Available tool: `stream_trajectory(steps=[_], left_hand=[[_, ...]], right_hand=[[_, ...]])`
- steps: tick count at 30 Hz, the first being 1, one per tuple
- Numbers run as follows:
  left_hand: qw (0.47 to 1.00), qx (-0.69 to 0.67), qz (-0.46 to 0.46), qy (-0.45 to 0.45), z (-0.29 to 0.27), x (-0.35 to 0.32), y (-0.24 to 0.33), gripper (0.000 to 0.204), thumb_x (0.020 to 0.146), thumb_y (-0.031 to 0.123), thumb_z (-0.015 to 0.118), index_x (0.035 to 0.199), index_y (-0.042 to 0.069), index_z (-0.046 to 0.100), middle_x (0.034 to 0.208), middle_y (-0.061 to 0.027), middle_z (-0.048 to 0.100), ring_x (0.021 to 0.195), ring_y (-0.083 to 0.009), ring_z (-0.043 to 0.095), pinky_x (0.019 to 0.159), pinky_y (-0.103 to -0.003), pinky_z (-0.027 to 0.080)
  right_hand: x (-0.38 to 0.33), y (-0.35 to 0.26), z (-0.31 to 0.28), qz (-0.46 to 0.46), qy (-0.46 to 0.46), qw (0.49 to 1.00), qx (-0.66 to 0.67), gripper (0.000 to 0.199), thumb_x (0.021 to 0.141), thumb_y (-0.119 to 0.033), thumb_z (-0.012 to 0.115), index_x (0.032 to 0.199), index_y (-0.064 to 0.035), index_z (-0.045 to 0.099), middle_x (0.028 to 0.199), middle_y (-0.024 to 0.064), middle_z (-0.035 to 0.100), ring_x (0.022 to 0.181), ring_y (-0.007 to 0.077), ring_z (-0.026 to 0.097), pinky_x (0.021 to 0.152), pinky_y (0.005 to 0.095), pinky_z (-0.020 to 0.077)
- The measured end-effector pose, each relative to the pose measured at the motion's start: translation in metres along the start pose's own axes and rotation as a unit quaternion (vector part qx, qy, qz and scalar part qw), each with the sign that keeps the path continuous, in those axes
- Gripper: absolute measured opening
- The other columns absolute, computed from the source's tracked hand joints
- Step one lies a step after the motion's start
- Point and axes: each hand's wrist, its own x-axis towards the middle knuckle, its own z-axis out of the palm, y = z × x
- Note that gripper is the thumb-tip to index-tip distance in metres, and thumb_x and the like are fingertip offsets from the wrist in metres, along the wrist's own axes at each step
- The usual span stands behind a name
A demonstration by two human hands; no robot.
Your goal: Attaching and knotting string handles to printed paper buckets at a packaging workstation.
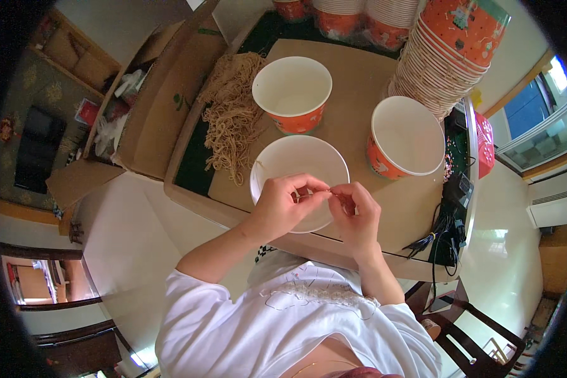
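Both hands are pinching a thin strand of tan dried noodle (329, 193) between thumb and fingertips, the left hand (283, 205) at nine o'clock of it and the right hand (358, 211) at three, directly above the white round paper bowl (277, 165). By my judgement the strand is being broken or portioned over that bowl; letting go calls for a small downward drop. The heap of tan noodles (233, 116) is lying at eleven o'clock. The cardboard-topped table's near edge (334, 249) is running just under the wrists, leaving little room toward six o'clock.
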Motion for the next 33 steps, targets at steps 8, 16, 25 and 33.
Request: stream_trajectory(steps=[8, 16, 25, 33], left_hand=[[0.998, 0.024, 0.041, 0.037, 0.003, 0.000, -0.004, 0.010, 0.085, 0.009, 0.067, 0.090, 0.000, 0.068, 0.078, -0.0058, 0.068, 0.063, -0.0073, 0.058, 0.058, -0.024, 0.048], [0.998, 0.037, 0.036, 0.029, 0.007, 0.000, -0.012, 0.013, 0.085, 0.007, 0.067, 0.097, 0.000, 0.069, 0.080, -0.0049, 0.068, 0.066, -0.0067, 0.059, 0.061, -0.022, 0.048], [0.998, 0.042, 0.044, 0.023, 0.004, 0.000, -0.010, 0.010, 0.085, 0.008, 0.067, 0.090, 0.000, 0.067, 0.076, -0.0060, 0.067, 0.060, -0.0077, 0.057, 0.056, -0.024, 0.047], [0.999, 0.026, -0.003, 0.028, -0.001, 0.000, -0.009, 0.010, 0.086, 0.010, 0.066, 0.090, 0.000, 0.068, 0.077, -0.0047, 0.068, 0.064, -0.0057, 0.058, 0.059, -0.023, 0.048]], right_hand=[[-0.001, 0.002, 0.002, -0.027, 0.010, 0.999, -0.034, 0.010, 0.078, -0.004, 0.071, 0.084, -0.0047, 0.064, 0.073, 0.0061, 0.061, 0.058, 0.0169, 0.054, 0.051, 0.0287, 0.0423], [-0.003, 0.005, 0.001, -0.049, 0.014, 0.998, -0.045, 0.009, 0.077, -0.003, 0.070, 0.083, -0.0056, 0.064, 0.071, 0.0061, 0.060, 0.059, 0.0198, 0.054, 0.052, 0.0306, 0.0431], [-0.004, 0.005, -0.004, -0.063, 0.012, 0.996, -0.060, 0.010, 0.076, -0.002, 0.071, 0.082, -0.0062, 0.065, 0.072, 0.0061, 0.058, 0.062, 0.0210, 0.054, 0.054, 0.0311, 0.0428], [-0.001, 0.001, -0.004, -0.068, -0.002, 0.996, -0.062, 0.010, 0.076, -0.004, 0.071, 0.082, -0.0077, 0.064, 0.073, 0.0048, 0.058, 0.062, 0.0213, 0.052, 0.057, 0.0316, 0.0414]])
